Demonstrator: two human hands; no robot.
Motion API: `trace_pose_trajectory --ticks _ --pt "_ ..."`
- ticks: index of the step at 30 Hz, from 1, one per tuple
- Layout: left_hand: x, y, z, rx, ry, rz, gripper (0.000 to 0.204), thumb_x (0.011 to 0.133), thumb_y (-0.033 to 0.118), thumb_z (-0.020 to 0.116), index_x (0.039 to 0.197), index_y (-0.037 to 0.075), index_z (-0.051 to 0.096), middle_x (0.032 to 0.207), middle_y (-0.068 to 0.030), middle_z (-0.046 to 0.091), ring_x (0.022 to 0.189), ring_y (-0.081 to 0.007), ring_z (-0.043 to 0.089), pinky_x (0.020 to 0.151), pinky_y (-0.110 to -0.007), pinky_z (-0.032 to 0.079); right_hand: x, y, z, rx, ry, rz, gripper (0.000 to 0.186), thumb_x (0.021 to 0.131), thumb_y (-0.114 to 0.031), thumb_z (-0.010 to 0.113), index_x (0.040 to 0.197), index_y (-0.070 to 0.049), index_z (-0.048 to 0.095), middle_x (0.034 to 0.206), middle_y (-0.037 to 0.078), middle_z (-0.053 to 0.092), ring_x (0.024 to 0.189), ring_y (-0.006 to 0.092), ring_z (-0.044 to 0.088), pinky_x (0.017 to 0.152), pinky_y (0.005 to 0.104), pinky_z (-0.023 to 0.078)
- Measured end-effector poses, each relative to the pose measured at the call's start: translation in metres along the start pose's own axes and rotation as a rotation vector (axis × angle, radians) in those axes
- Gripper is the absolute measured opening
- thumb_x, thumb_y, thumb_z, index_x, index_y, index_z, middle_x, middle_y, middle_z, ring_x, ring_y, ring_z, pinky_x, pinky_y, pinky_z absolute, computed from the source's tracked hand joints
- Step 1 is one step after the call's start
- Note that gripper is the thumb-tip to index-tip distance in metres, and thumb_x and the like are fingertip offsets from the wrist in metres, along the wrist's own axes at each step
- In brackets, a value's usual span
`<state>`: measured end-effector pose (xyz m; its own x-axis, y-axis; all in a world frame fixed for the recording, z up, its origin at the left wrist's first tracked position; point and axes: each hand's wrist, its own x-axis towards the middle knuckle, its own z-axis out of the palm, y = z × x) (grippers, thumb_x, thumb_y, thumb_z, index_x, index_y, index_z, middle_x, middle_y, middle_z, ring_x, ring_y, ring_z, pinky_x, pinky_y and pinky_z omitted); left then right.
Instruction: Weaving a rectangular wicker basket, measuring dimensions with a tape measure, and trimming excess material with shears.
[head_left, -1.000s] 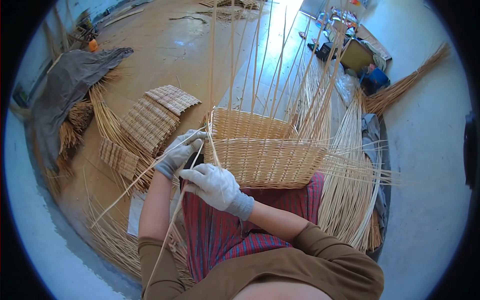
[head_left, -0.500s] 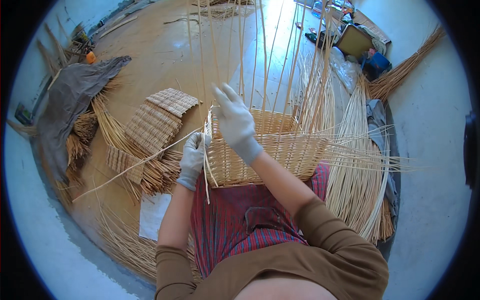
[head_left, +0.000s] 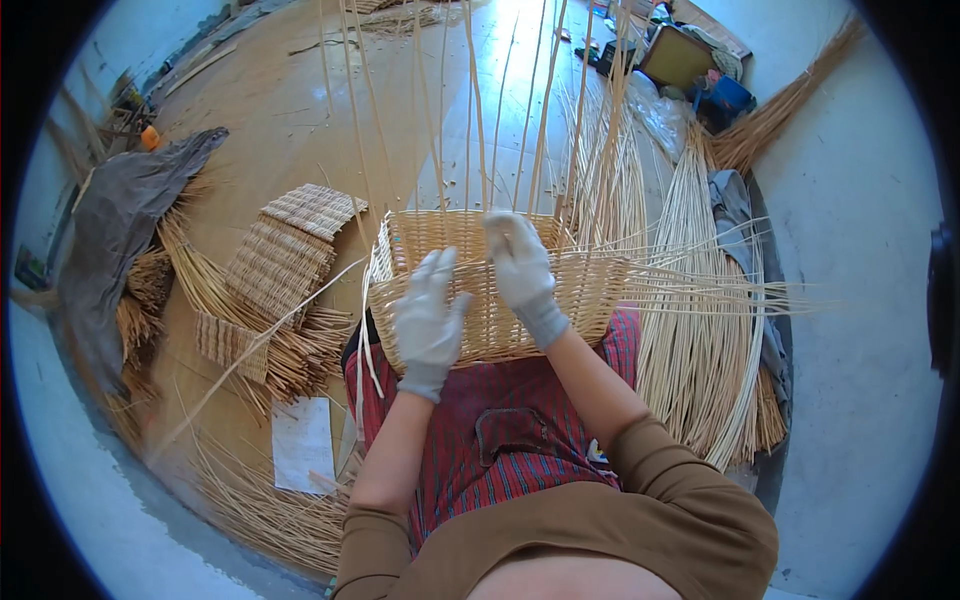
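A pale wicker basket (head_left: 560, 318), rectangular and with tall upright stakes (head_left: 474, 110) rising from it, rests on my lap. My left hand (head_left: 428, 318), in a whitish glove, lies against its near wall with the fingers stretched out and nothing held. My right hand (head_left: 520, 268), gloved alike, is at the near rim toward the middle. Its fingers are partly bent and smeared, close to the foot of a stake, so a grip cannot be made out. Loose strand ends (head_left: 368, 350) hang at the basket's left corner; others (head_left: 715, 290) stick out from its right side.
Woven wicker panels (head_left: 280, 255) lie on bundled rods (head_left: 305, 350) at the left, near a grey cloth (head_left: 125, 215). White paper (head_left: 302, 445) lies on the floor. Long pale rods (head_left: 690, 340) spread along the right. A blue container (head_left: 725, 100) stands far right.
My left hand has left the basket's left corner and moved right onto the near wall, fingers now spread. My right hand has come down and right to the near rim. The view has shifted slightly.
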<state>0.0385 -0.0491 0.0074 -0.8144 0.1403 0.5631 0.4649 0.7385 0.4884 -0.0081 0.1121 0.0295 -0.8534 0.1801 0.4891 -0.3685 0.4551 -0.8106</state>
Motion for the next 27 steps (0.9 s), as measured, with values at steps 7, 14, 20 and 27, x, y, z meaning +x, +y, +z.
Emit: trace_pose_trajectory --ticks 7,14,20,27 --pt "0.015 0.020 0.020 0.370 -0.281 -0.103 0.065 0.090 0.020 0.065 0.149 0.037 0.044 0.122 -0.0185 0.051 0.073 -0.0309 0.065 0.069 -0.045 0.053 0.006 -0.007 -0.016 0.255 0.004 0.008 0.061 0.094 -0.005 0.059 0.151 -0.005 0.038 0.138 0.018 0.056 0.117 0.0277 0.062 0.098 0.0386 0.049" --pt "-0.015 -0.011 0.003 -0.490 0.266 -0.153 0.048 0.085 0.011 0.074 0.131 0.019 0.066 0.125 -0.0150 0.058 0.088 -0.0255 0.065 0.079 -0.037 0.054 -0.105 -0.030 -0.017 -0.186 -0.217 -0.098 0.035 0.091 0.001 0.067 0.125 -0.005 0.064 0.105 0.010 0.070 0.094 0.0179 0.068 0.080 0.0299 0.054" --pt "-0.029 -0.069 -0.016 -0.318 0.471 -0.402 0.043 0.080 0.013 0.080 0.120 0.007 0.066 0.126 -0.0146 0.058 0.116 -0.0294 0.058 0.101 -0.037 0.048 -0.089 -0.097 0.053 0.029 -0.331 -0.116 0.047 0.080 0.002 0.080 0.124 -0.005 0.064 0.101 0.006 0.072 0.086 0.0119 0.068 0.076 0.0281 0.056" --pt "-0.016 -0.096 -0.018 -0.489 0.274 -0.349 0.047 0.079 0.027 0.084 0.117 0.008 0.064 0.122 -0.0145 0.061 0.114 -0.0343 0.059 0.101 -0.041 0.048 -0.077 -0.093 0.050 0.021 -0.120 -0.102 0.024 0.089 -0.006 0.075 0.112 -0.004 0.068 0.098 0.007 0.071 0.086 0.0129 0.067 0.078 0.0278 0.054"
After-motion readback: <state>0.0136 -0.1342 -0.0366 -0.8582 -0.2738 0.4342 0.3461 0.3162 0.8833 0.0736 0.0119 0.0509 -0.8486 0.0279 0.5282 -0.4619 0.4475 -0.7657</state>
